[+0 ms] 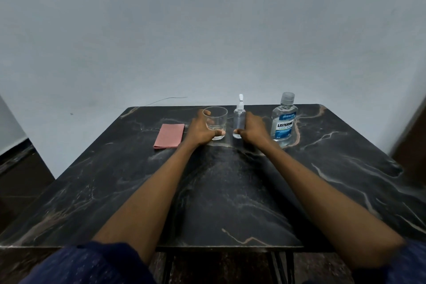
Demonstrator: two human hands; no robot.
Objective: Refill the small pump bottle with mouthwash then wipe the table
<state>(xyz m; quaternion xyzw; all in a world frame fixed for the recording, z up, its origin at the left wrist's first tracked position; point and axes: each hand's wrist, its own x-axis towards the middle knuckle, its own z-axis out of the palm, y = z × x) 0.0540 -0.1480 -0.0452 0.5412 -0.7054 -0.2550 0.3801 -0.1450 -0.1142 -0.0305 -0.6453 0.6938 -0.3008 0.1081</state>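
Four items stand in a row on the table (230,191), mid-frame, near its far edge. Left to right: cloth (169,135), glass (215,122), pump bottle (239,120), mouthwash (284,120). Wall (207,30) behind.

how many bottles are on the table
2. The small pump bottle stands near the far edge at center, gripped by the right hand. The mouthwash bottle stands capped to its right, untouched. None appears hidden.
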